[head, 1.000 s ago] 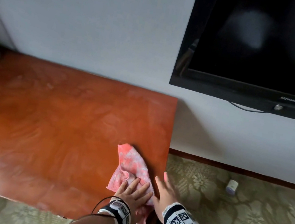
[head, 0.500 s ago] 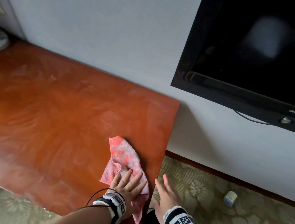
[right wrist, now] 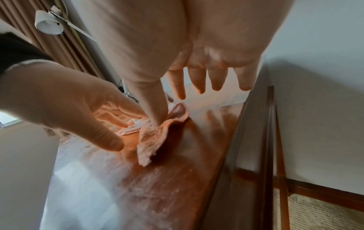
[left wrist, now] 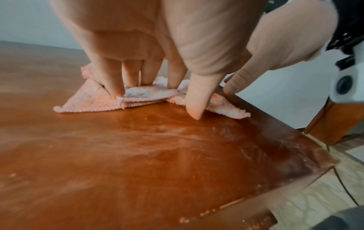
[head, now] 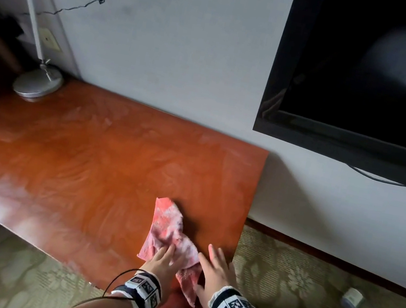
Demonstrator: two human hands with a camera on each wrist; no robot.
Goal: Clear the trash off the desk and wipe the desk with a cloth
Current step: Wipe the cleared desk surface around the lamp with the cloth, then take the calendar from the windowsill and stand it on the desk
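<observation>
Pressing cloth (head: 171,232) flat: left hand (head: 164,261) | right hand (head: 216,273) released, seemingly touching it | near desk (head: 86,160) right edge.

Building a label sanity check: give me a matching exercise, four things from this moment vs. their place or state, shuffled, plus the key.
Things:
1. pink cloth
2. left hand
3. right hand
4. lamp base

Places or states:
A. standing at the desk's far left corner, by the wall
B. crumpled on the desktop near the right edge
C. fingers straight, pressing down on the cloth
D. fingers spread open, beside the cloth at the desk's right edge

Pairs: 1-B, 2-C, 3-D, 4-A
</observation>
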